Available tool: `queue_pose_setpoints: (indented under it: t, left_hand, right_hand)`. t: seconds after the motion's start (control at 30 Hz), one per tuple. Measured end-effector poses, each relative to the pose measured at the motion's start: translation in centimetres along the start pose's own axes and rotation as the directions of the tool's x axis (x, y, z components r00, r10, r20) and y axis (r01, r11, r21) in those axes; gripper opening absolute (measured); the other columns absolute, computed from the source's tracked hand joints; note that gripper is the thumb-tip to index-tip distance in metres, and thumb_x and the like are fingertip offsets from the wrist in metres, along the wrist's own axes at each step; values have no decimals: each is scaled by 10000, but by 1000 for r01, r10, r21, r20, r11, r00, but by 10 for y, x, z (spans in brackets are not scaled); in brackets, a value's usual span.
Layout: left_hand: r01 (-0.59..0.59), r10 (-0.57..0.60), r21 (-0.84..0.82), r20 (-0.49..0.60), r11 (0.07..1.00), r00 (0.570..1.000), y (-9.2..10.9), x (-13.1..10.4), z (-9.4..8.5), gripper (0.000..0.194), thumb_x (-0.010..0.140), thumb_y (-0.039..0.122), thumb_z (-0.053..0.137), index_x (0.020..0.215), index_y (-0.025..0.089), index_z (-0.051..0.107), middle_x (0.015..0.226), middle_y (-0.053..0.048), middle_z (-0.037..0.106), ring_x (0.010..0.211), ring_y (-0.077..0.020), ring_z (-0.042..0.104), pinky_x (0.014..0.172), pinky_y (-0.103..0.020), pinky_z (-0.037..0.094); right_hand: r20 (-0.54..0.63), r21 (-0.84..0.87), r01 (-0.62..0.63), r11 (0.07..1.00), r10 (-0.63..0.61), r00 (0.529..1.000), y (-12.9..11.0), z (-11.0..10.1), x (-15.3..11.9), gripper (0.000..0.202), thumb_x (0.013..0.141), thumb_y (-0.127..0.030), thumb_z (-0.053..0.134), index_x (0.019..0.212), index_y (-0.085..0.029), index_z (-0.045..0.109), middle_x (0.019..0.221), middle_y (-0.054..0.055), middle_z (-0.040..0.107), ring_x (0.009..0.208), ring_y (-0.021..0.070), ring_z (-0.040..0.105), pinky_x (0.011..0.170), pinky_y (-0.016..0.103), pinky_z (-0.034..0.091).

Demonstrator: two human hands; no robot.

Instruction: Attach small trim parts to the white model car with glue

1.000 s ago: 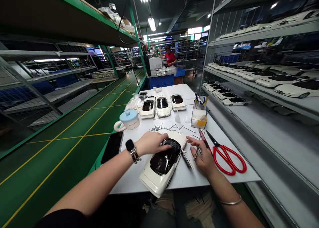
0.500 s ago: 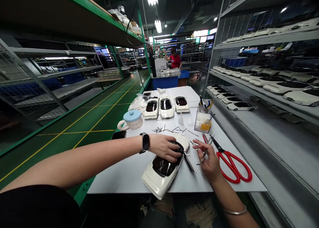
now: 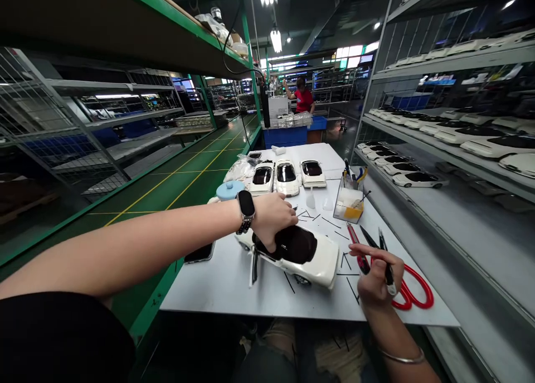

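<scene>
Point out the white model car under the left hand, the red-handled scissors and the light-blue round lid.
White model car [image 3: 298, 246]: head view, on its dark glossy section.
Red-handled scissors [image 3: 430, 297]: head view, on the outer handle loop.
Light-blue round lid [image 3: 230, 190]: head view, on its top.

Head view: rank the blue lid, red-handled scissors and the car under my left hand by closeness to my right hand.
1. Red-handled scissors, partly hidden behind your right hand.
2. White car, left of it.
3. Blue lid, farther left and back.

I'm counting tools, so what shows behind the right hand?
Behind the right hand, red-handled scissors and a slim red tool lie on the white tabletop. The hand hides the scissors' middle and part of the tool.
</scene>
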State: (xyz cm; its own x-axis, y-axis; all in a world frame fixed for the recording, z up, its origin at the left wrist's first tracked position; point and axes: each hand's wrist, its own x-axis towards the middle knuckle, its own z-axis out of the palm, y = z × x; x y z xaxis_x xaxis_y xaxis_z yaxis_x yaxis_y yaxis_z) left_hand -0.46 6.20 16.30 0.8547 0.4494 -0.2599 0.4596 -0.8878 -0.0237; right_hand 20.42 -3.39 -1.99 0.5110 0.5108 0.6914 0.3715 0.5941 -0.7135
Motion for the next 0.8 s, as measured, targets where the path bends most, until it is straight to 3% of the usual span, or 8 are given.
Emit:
queue_pose_setpoints:
  t: [0.1,0.23,0.43,0.57,0.67,0.73,0.8]
  left_hand:
    - [129,-129,25,17,991,991,-3,2,16,383,421,508,755,626,213,622,704,-68,679,734,-271,620,779,-386,422]
    - [300,-300,15,11,954,954,-5,4,40,474,487,643,662,621,188,643,625,-72,667,609,-247,617,592,-332,432]
    - [441,-446,-77,-91,894,890,1,12,69,611,542,744,578,727,166,651,704,-97,678,637,-256,633,511,-294,396]
    - [431,-463,-199,-166,880,871,0,19,83,649,570,804,523,690,172,610,649,-75,646,586,-227,600,489,-284,370]
    - [365,-451,-324,-251,873,856,-5,15,91,600,642,774,513,723,186,602,660,-36,631,599,-189,581,497,-265,374]
    - [314,-462,-406,-347,859,816,-9,7,98,492,746,677,504,770,195,599,714,-25,627,658,-174,577,549,-263,410]
    - [274,-501,-474,-462,837,731,-14,-3,109,364,849,537,459,793,197,577,763,-32,606,729,-170,561,633,-278,442]
  right_hand:
    - [30,-20,-27,999,27,999,1,-3,-1,303,906,-474,384,848,-195,486,677,75,651,556,207,613,517,373,494]
    - [-31,-51,-43,998,41,999,10,-3,-5,427,894,-572,335,933,-183,505,576,23,617,515,191,592,573,384,487]
    - [-155,-52,-148,988,138,978,10,1,3,413,919,-469,315,1040,-149,547,442,-39,447,389,148,424,416,287,350]
    - [-177,-57,-212,976,199,964,-1,-2,18,432,925,-402,296,1105,-117,567,411,-49,382,346,138,372,364,272,267]
    - [-161,-74,-258,963,243,956,-12,-9,26,464,916,-413,295,1091,-115,604,430,-40,397,362,130,397,362,261,291]
    - [-132,-105,-313,944,298,945,-18,-14,29,456,908,-444,321,975,-139,654,495,-10,474,407,128,455,385,259,353]
    - [-80,-105,-406,908,399,913,-21,-17,29,457,900,-495,367,804,-157,659,559,24,551,465,139,525,425,265,423]
